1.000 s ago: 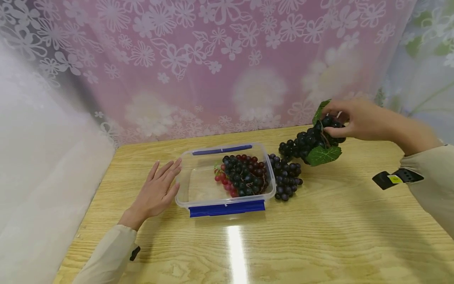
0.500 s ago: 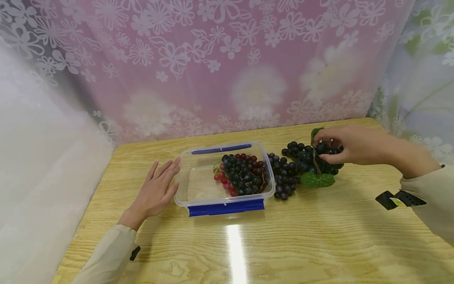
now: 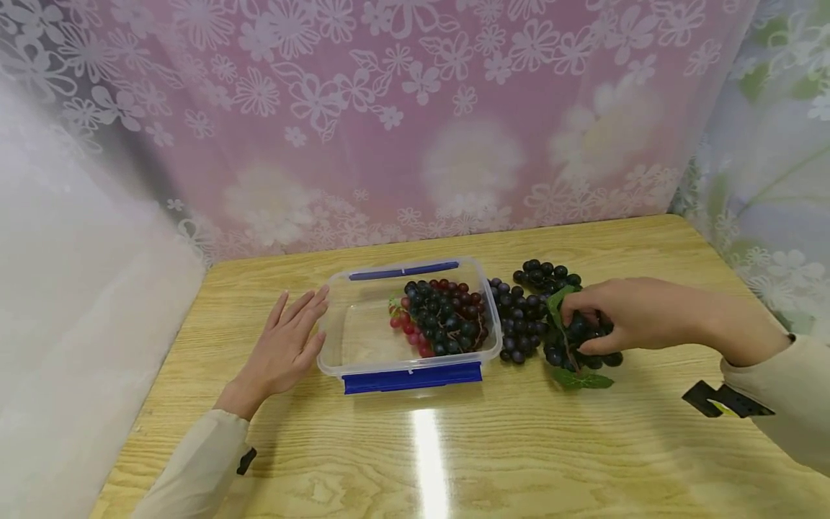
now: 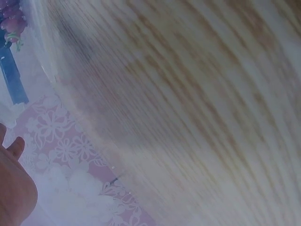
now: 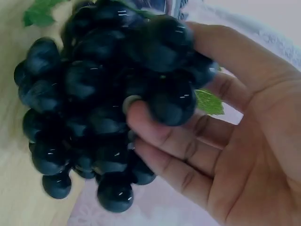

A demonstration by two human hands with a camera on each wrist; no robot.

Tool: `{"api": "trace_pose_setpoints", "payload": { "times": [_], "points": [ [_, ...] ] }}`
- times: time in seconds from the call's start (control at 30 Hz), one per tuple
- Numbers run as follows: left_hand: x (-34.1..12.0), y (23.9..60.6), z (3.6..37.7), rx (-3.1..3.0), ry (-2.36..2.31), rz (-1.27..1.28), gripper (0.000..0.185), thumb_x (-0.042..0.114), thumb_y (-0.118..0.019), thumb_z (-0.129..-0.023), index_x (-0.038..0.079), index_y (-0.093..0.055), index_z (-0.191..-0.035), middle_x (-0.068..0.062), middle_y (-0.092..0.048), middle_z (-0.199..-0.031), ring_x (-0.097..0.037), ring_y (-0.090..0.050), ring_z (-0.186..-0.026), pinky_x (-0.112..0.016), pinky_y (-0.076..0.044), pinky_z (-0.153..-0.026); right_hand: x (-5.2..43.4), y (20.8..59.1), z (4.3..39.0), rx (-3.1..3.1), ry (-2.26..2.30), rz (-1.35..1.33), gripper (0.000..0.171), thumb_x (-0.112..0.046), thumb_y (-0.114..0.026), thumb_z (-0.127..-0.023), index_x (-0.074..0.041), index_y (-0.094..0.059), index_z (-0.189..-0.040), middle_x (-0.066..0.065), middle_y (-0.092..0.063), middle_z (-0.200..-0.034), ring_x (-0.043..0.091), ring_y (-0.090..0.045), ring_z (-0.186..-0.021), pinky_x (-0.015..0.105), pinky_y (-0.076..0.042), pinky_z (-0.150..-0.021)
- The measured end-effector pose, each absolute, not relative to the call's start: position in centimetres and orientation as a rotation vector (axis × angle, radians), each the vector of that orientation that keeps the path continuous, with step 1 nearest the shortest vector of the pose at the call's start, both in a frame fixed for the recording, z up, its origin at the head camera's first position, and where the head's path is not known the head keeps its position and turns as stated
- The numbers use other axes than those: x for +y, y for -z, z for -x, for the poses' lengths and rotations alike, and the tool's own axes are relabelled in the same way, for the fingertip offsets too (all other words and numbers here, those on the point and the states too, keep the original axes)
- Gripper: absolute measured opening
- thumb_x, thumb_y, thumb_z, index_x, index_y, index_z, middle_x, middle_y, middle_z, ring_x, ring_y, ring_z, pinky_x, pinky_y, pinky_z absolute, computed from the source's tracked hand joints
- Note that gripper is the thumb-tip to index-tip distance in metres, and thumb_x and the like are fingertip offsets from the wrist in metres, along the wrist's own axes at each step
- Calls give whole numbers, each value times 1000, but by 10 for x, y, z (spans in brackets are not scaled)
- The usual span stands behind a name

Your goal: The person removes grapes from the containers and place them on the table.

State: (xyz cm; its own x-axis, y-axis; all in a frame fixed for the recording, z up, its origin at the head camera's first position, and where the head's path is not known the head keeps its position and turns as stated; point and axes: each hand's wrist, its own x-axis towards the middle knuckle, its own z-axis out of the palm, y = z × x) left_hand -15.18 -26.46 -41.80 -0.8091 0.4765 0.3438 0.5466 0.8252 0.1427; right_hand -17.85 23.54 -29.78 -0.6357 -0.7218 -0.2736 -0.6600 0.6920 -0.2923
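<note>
Head view: our right hand (image 3: 632, 317) grasps a dark grape bunch (image 3: 570, 339) beside the container (image 3: 363, 364); one bunch is boxed, another waits; left hand (image 3: 285, 353) flat on the desk (image 3: 583, 447).

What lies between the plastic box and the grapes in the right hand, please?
Another dark grape bunch lies there on the table, beside the box, in the head view.

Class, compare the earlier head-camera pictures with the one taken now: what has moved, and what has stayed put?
The right hand, gripping the dark grape bunch with leaves, has carried it down from above the table and toward the person, so it now lies on the wooden table. The left hand stays flat beside the clear box; the grapes inside and the bunch beside the box have not moved.
</note>
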Motion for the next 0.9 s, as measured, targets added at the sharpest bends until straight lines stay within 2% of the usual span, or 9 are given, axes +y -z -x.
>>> {"api": "trace_pose_setpoints", "payload": {
  "times": [0.13,0.33,0.43,0.6,0.77,0.9],
  "points": [
    [-265,418,152,-2710,338,779,48,29,-36,-102,0,-46,-139,-5,-26,-155,-28,-26,-139,-49,-1,-115,229,308,170,2562,181,1138,31,-46,-70,-84,-29,-59,-108,-15,-44,-75,2,-38,-59,26,-32,-52],
    [-265,418,152,-2714,335,776,46,26,-39,-101,1,-47,-139,-5,-26,-155,-29,-27,-139,-49,-1,-115,215,322,161,2683,103,1275,35,-45,-74,-80,-27,-62,-108,-10,-58,-90,0,-46,-59,26,-39,-48],
    [-264,417,151,-2719,340,778,45,23,-43,-100,1,-47,-139,-5,-26,-155,-29,-27,-139,-49,-1,-115,208,332,159,2721,57,1348,38,-47,-75,-78,-24,-65,-107,-5,-62,-94,4,-51,-59,30,-45,-50],
    [-264,416,151,-2721,334,777,45,24,-43,-101,2,-46,-140,-4,-25,-156,-28,-26,-139,-49,-2,-115,200,346,158,2781,-23,1473,41,-47,-78,-74,-20,-67,-103,-4,-61,-91,11,-55,-60,32,-50,-52],
    [-264,417,151,-2722,328,775,45,22,-45,-100,2,-46,-140,-3,-24,-156,-28,-26,-139,-49,-1,-115,199,351,159,2812,-3,1527,43,-49,-78,-72,-20,-67,-102,-5,-59,-88,9,-51,-57,31,-48,-52],
    [-265,418,151,-2726,329,775,46,19,-49,-98,2,-46,-140,-4,-24,-156,-27,-26,-140,-49,-1,-115,202,346,161,2736,116,1451,45,-57,-72,-75,-23,-66,-104,-11,-54,-86,2,-47,-59,25,-41,-49]
  ]
}}
